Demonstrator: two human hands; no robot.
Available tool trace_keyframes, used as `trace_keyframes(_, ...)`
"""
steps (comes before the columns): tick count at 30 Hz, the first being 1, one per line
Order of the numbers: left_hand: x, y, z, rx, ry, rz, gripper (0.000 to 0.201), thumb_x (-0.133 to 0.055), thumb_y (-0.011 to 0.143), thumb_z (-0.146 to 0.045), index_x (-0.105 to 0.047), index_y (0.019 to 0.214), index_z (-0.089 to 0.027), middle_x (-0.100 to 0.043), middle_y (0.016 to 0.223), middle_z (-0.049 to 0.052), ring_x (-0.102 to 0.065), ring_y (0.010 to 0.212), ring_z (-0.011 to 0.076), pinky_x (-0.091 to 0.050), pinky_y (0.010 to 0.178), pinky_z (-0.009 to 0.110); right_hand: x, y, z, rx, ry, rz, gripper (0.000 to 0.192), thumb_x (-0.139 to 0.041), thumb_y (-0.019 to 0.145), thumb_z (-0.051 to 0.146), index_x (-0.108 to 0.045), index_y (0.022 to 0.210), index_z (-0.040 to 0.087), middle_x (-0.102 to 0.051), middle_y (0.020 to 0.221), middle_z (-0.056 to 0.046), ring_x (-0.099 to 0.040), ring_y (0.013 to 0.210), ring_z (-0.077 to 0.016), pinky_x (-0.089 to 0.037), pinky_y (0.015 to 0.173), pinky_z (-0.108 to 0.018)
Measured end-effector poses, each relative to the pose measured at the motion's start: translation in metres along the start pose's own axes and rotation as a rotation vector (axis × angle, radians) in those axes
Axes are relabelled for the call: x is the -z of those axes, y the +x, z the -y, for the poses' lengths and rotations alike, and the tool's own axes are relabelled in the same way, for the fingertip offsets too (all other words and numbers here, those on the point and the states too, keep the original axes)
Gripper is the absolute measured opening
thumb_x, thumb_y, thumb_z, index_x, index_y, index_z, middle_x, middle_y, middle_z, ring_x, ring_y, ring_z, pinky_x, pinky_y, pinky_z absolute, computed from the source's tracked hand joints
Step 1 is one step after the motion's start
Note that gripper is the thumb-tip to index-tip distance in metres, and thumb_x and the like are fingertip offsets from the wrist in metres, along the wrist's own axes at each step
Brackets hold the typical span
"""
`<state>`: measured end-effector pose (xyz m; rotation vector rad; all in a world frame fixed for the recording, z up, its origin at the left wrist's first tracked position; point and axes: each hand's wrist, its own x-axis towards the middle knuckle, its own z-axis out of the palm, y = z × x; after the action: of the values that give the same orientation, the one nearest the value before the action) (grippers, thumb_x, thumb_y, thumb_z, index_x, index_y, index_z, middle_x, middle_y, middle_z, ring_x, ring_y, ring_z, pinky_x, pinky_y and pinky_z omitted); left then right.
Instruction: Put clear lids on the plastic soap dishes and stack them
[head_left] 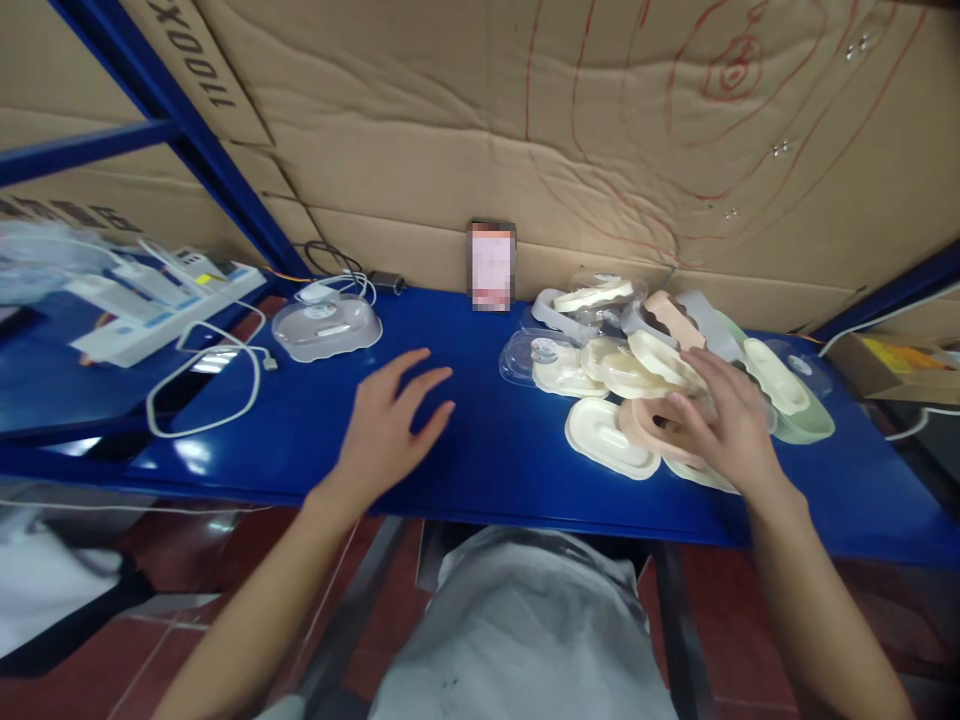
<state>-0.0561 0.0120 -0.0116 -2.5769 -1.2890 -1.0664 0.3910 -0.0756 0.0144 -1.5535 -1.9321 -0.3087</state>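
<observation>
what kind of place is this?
Likely a small assembly or packing workstation: a blue metal shelf bench backed with cardboard sheets, a heap of plastic shells under the right hand, and a power strip with cables.

A glossy deep-blue shelf (480, 440) carries everything. On its right side lies a heap of cream, peach and pale-green oval shells (660, 375); toward its left, a clear lidded case (327, 327) and white cable (202, 385). Behind the shelf, brown cardboard (525, 130) bears red scribbled rings.
</observation>
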Motion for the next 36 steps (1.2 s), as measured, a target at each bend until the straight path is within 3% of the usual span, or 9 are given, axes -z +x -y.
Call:
trace_keyframes(5,0.011,0.017,0.089,0.235,0.249,0.040,0.061,-0.062,0.106,-0.051,-0.052,0.153,-0.016,-0.044,0.167,0.025,-0.048,0.147,0.0544,-0.040,0.110,0.083,0.007,-0.022,0.004,-0.038,-0.005,-0.037,0.054,-0.062,0.106,0.045,-0.055,0.156,0.028,-0.059,0.159,-0.016,-0.056,0.148,-0.0392,-0.046,0.120,-0.067)
trace_keyframes(8,0.015,0.017,0.113,0.245,0.293,0.068,0.057,-0.060,0.107,-0.055,-0.054,0.150,-0.019,-0.057,0.155,0.017,-0.052,0.140,0.0501,-0.036,0.109,0.088,0.005,-0.031,0.010,-0.047,-0.031,-0.073,0.053,-0.063,0.105,0.042,-0.055,0.156,0.030,-0.059,0.158,-0.015,-0.058,0.146,-0.0397,-0.046,0.120,-0.066)
trace_keyframes(14,0.020,-0.002,0.072,0.022,0.130,0.121,0.044,-0.058,0.107,-0.059,-0.073,0.130,-0.025,-0.064,0.123,0.009,-0.063,0.119,0.0368,-0.042,0.114,0.071,-0.012,-0.044,0.066,0.115,-0.010,-0.150,0.061,-0.068,0.100,0.024,-0.053,0.158,0.036,-0.064,0.146,-0.013,-0.063,0.137,-0.0375,-0.051,0.114,-0.059)
trace_keyframes(18,0.025,-0.007,0.030,-0.067,-0.144,0.235,0.040,-0.062,0.106,-0.056,-0.072,0.133,-0.029,-0.061,0.142,0.011,-0.062,0.132,0.0349,-0.049,0.114,0.057,-0.044,-0.041,0.135,0.331,0.111,0.066,0.048,-0.066,0.104,0.025,-0.059,0.151,0.025,-0.068,0.145,-0.011,-0.063,0.135,-0.0284,-0.051,0.115,-0.050)
trace_keyframes(22,0.029,0.001,0.018,-0.012,-0.315,0.299,0.040,-0.062,0.107,-0.053,-0.067,0.140,-0.030,-0.064,0.141,0.009,-0.064,0.133,0.0275,-0.052,0.115,0.044,-0.081,-0.027,0.186,0.422,0.066,0.268,0.051,-0.055,0.111,0.038,-0.052,0.159,0.019,-0.050,0.169,-0.012,-0.048,0.154,-0.0272,-0.040,0.128,-0.050)
trace_keyframes(26,0.018,0.010,0.051,0.075,-0.181,0.242,0.042,-0.058,0.106,-0.055,-0.069,0.134,-0.026,-0.068,0.133,0.010,-0.065,0.128,0.0290,-0.050,0.116,0.048,-0.100,-0.012,0.203,0.445,0.077,0.364,0.060,-0.050,0.112,0.046,-0.044,0.164,0.016,-0.038,0.176,-0.011,-0.034,0.164,-0.0282,-0.035,0.132,-0.054)
trace_keyframes(30,0.005,0.007,0.085,0.183,0.067,0.256,0.045,-0.053,0.105,-0.052,-0.068,0.136,-0.023,-0.066,0.140,0.015,-0.062,0.133,0.0371,-0.048,0.115,0.059,-0.106,-0.003,0.205,0.428,0.138,0.375,0.047,-0.057,0.110,0.044,-0.058,0.149,0.016,-0.056,0.164,-0.012,-0.038,0.162,-0.0294,-0.033,0.133,-0.053)
trace_keyframes(33,0.009,-0.002,0.074,0.160,0.100,0.252,0.043,-0.047,0.109,-0.045,-0.064,0.143,-0.025,-0.058,0.156,0.015,-0.053,0.147,0.0392,-0.034,0.124,0.068,-0.110,0.001,0.207,0.399,0.169,0.375,0.028,-0.056,0.111,0.033,-0.065,0.133,0.018,-0.069,0.147,-0.010,-0.049,0.153,-0.0267,-0.033,0.132,-0.051)
trace_keyframes(36,0.024,-0.016,0.037,0.078,-0.109,0.250,0.043,-0.046,0.113,-0.042,-0.056,0.151,-0.028,-0.055,0.161,0.011,-0.051,0.151,0.0322,-0.037,0.128,0.058,-0.113,0.002,0.210,0.378,0.167,0.370,0.024,-0.054,0.112,0.027,-0.064,0.132,0.020,-0.073,0.138,-0.008,-0.061,0.139,-0.0236,-0.033,0.129,-0.051)
